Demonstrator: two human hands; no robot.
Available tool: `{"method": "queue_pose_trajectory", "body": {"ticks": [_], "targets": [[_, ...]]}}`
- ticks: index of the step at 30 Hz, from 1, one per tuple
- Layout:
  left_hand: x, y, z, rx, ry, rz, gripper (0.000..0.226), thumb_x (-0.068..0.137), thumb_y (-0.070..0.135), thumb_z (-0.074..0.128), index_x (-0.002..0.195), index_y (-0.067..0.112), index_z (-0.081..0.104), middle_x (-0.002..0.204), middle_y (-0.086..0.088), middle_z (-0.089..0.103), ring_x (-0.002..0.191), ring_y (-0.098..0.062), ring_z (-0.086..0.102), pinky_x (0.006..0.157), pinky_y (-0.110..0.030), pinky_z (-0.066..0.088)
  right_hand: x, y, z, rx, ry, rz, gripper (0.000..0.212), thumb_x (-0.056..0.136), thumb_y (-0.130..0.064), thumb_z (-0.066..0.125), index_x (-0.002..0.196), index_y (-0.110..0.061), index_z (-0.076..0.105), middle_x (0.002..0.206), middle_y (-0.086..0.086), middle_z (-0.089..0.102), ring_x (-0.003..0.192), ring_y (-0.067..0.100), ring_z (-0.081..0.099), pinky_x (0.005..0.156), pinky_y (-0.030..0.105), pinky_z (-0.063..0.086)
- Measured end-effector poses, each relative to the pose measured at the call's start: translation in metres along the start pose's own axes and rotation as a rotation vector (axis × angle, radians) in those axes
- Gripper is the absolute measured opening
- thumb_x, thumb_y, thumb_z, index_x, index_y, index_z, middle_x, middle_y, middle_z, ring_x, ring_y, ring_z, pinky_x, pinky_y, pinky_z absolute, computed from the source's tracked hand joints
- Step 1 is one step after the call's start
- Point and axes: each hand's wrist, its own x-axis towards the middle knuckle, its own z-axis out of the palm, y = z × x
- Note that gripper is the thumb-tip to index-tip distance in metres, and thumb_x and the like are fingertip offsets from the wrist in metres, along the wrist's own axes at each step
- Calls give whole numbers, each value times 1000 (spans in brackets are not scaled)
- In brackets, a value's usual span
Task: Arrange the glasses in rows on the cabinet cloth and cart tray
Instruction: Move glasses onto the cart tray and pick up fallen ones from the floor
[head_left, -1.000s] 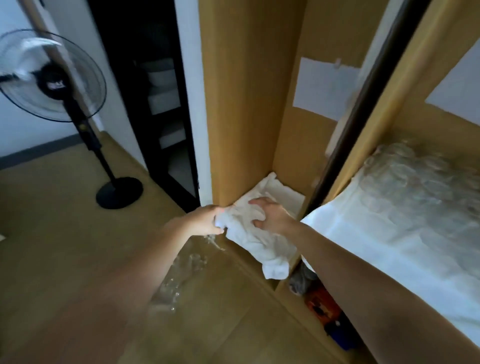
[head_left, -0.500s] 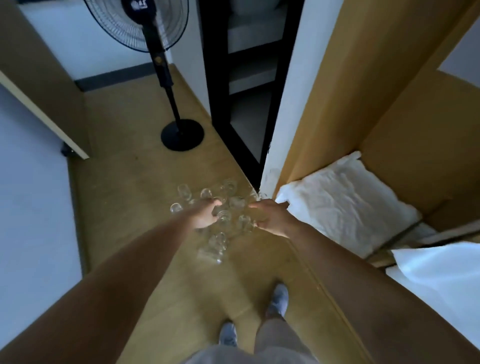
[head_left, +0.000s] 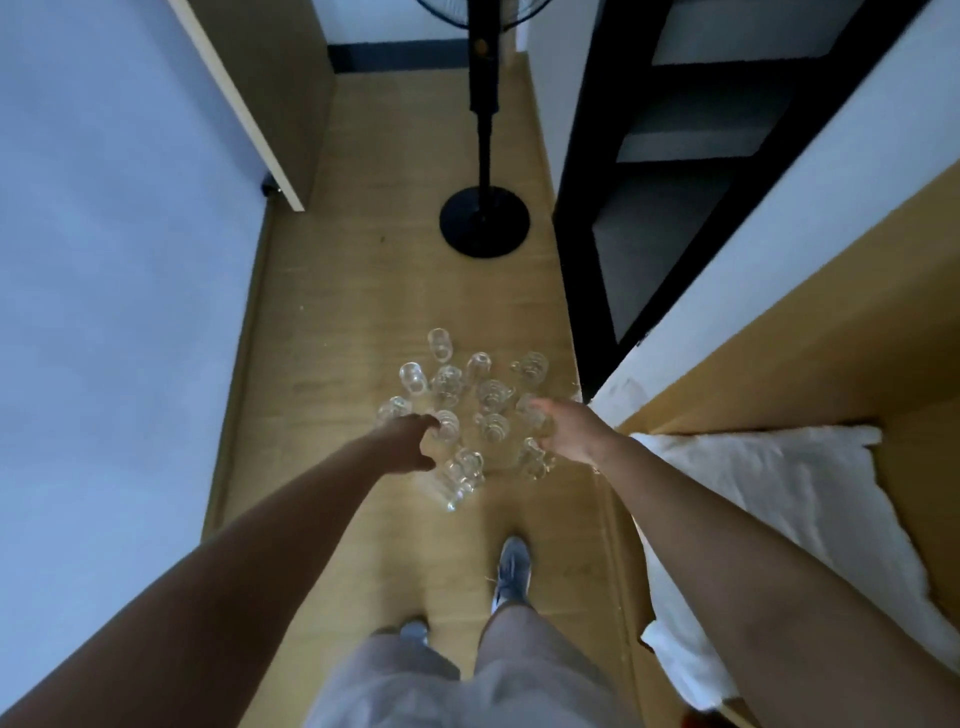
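While the glasses (head_left: 470, 410) sit bunched on the floor (head_left: 363, 291), some upright and some tipped, both hands are down in the cluster. Left hand (head_left: 410, 441): fingers curled round one glass at the near-left edge. Right hand (head_left: 569, 431): on glasses at the right edge, fingers hidden, cannot tell if gripping. Step looks like pickup for the cloth (head_left: 779, 499) on the cabinet shelf just right. To do it well, grip each glass by the body, lift straight up so neighbours don't knock, and mind the tipped ones near the shoe (head_left: 511, 566). Fan base (head_left: 483, 223) stands beyond. No readable writing or brand.
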Motion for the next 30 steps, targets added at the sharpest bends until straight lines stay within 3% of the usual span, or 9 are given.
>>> {"method": "queue_pose_trajectory", "body": {"ticks": [3,7,16,22,30], "targets": [[4,6,12,-66,0,-41,68,84,26,69,143,16,37,146,-6,42,133,-22,41,107,-28,32,24,2,-10,-44,-26,-64,61,86,-18,68,141,-25,42,145,3,43,129,21,46,93,20,38],[8,5,35,-137,-33,-97,66,83,28,68,141,19,39,144,-3,44,130,-21,43,105,-34,37,48,0,-8,-68,-70,-108,56,87,-20,67,139,-23,45,145,4,44,130,20,44,102,23,35],[59,-10,65,-287,-42,-174,63,84,29,68,139,17,41,142,-4,46,129,-21,45,103,-27,37,110,16,14,-29,-53,-87,44,89,-20,65,131,-19,54,140,5,49,125,21,49,104,28,37],[134,-51,103,-380,16,-239,56,86,30,66,137,19,45,140,-2,49,127,-20,47,101,-25,35,174,54,75,-2,-35,-64,41,89,-18,62,129,-19,54,136,0,50,119,17,52,103,30,42],[265,-102,190,-503,128,-312,41,84,33,69,122,20,62,122,-3,65,114,-21,59,94,-28,46,308,121,197,67,-49,68,49,86,-22,67,133,-17,53,138,4,51,126,20,48,105,24,35]]}}
